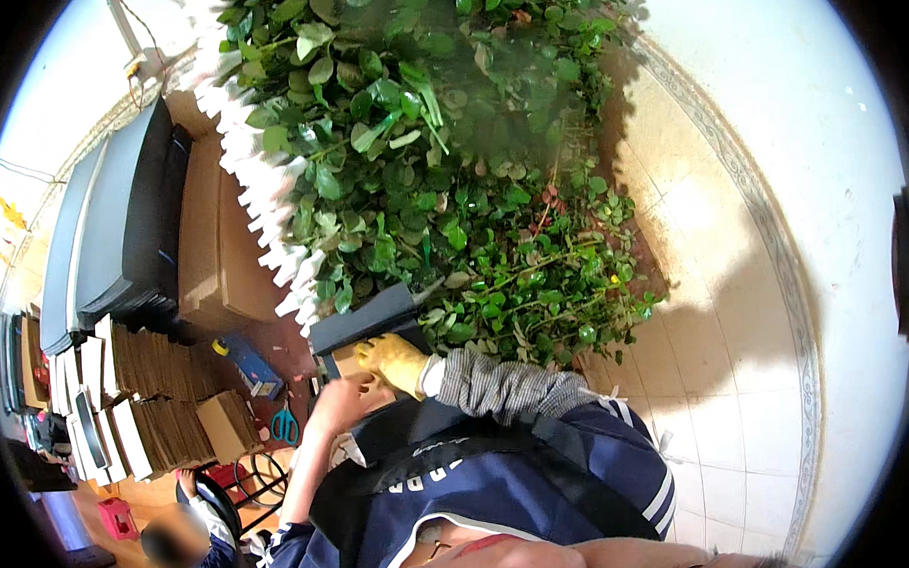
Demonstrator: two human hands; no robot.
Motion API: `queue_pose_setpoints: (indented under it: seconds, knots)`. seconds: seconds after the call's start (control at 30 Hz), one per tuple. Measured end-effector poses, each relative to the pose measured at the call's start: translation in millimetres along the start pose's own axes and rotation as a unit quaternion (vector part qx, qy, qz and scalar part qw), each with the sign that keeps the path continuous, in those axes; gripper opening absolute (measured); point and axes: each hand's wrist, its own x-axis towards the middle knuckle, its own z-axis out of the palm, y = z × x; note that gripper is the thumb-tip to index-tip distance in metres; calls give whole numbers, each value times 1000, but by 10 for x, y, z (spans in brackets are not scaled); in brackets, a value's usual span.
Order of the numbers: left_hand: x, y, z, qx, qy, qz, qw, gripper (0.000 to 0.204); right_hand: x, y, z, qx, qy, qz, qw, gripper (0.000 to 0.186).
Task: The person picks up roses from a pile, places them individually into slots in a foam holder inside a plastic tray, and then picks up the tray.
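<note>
My right hand, in a yellow glove, curls its fingers over a light brown cardboard piece beside a dark folded sheet. My bare left hand is just below it with fingers bent; what they hold is partly hidden. Beyond both hands lies a large heap of leafy green stems, with white wrappings along its left side. Teal scissors and a blue box lie left of my hands.
At the left stand stacks of dark sheets, tall brown cardboard and folded card pieces. Another person is at the lower left near a black stool. Tiled flooring and a white wall are at the right.
</note>
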Motion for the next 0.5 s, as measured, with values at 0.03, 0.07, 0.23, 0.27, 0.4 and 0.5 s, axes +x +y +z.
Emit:
queue_pose_setpoints:
  seconds: [0.03, 0.07, 0.23, 0.27, 0.4, 0.5]
  knots:
    - [-43, 106, 22, 33, -56, 3, 998, 67, 3, -71, -9, -26, 18, 32, 999, 40]
    - [-60, 144, 58, 97, -65, 30, 993, 81, -9, -35, -36, 17, 15, 16, 1000, 43]
    - [-12, 372, 250, 228, -41, 24, 973, 76, -197, 509, -122, 343, 72, -143, 926, 51]
    - [30, 325, 314, 253, -39, 26, 966, 75, -208, 621, -364, 429, 58, -161, 887, 51]
    - [-112, 227, 565, 270, 2, 11, 963, 73, -326, 930, -2399, 485, 285, -209, 800, 41]
    - [-176, 190, 626, 262, 44, 20, 964, 67, 80, 1461, -3424, 339, 572, -118, 737, 39]
